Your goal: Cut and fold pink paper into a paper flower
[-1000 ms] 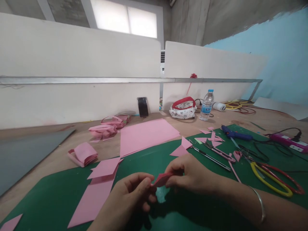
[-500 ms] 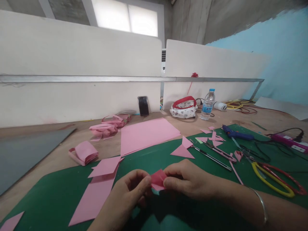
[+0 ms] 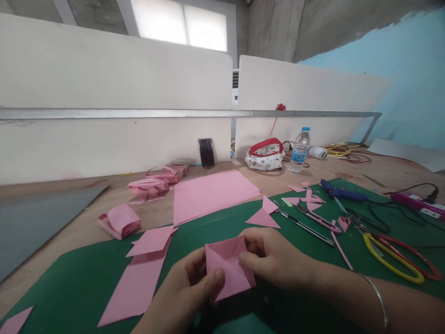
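Both my hands hold a small folded pink paper piece just above the green cutting mat. My left hand pinches its lower left edge with thumb on top. My right hand grips its right side, fingers closed on the paper; a silver bangle sits on that wrist. The paper faces me, with creases showing across it.
Pink paper strips lie on the mat left of my hands, a large pink sheet beyond. Pink triangles, a craft knife, yellow and red scissors, a blue glue gun, a water bottle, a phone stand further off.
The folded paper has been opened and turned from edge-on to face me, now showing a wider creased surface. Both hands stayed in place above the mat.
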Action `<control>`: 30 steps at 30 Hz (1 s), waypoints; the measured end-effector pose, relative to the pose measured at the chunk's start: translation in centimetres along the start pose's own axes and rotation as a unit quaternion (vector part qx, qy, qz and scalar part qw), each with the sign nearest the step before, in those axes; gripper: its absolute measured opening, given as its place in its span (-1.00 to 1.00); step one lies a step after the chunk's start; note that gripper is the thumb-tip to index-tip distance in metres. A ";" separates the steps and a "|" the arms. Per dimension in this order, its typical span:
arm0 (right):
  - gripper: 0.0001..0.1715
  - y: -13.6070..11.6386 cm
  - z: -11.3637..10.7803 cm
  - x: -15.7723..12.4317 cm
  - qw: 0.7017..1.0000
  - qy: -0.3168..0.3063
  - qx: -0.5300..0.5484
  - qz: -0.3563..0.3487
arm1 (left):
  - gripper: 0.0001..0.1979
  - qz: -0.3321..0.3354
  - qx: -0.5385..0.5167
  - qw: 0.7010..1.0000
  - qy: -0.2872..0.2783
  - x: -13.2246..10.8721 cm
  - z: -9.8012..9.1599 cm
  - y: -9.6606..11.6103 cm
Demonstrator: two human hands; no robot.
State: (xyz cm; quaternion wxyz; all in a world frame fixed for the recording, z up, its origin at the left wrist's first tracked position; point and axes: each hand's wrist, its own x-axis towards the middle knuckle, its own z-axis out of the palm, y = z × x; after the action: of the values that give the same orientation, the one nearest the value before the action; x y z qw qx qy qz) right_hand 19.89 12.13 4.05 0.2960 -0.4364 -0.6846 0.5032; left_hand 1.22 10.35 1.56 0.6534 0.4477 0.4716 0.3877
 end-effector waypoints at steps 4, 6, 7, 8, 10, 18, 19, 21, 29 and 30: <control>-0.85 -0.1 0.2 0.0 0.997 -0.021 0.074 0.018 | -0.65 0.006 -0.012 1.000 -0.011 0.1 -0.2 -0.1; -0.80 0.0 0.3 0.1 0.989 -0.021 0.140 0.052 | -0.70 0.004 -0.036 0.999 -0.001 0.0 -0.1 0.1; -0.77 0.0 0.4 0.2 0.983 -0.016 0.170 0.068 | -0.73 -0.003 -0.053 0.999 0.010 -0.1 0.0 0.2; -0.77 0.0 0.4 0.3 0.978 -0.011 0.195 0.078 | -0.76 -0.015 -0.069 0.997 0.025 -0.3 0.1 0.4; -0.75 0.1 0.4 0.4 0.971 -0.010 0.225 0.085 | -0.78 -0.054 -0.098 0.992 0.064 -0.6 0.3 0.8; -0.68 0.3 0.1 0.2 0.971 -0.032 0.225 0.069 | -0.88 -0.094 -0.170 0.978 0.073 -1.0 0.7 2.0; -0.69 0.3 0.0 0.2 0.976 -0.024 0.210 0.053 | -0.90 -0.092 -0.169 0.979 0.065 -0.9 0.7 1.9; -0.65 0.1 -0.1 0.0 0.986 -0.010 0.166 0.010 | -0.93 -0.081 -0.158 0.983 0.049 -0.9 0.5 1.8; -0.53 0.5 -0.5 -0.1 0.987 -0.011 -0.010 -0.160 | -0.93 -0.055 -0.123 0.990 0.029 -0.9 -0.1 1.5; -0.54 0.5 -0.6 -0.1 0.984 -0.006 -0.030 -0.173 | -0.90 -0.047 -0.122 0.991 0.018 -0.9 -0.2 1.4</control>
State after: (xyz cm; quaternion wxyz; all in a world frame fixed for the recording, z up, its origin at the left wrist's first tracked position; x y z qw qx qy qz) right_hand 20.55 12.33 3.76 0.3612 -0.3173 -0.7662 0.4263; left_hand 0.64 10.02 3.11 0.7121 0.3351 0.4524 0.4194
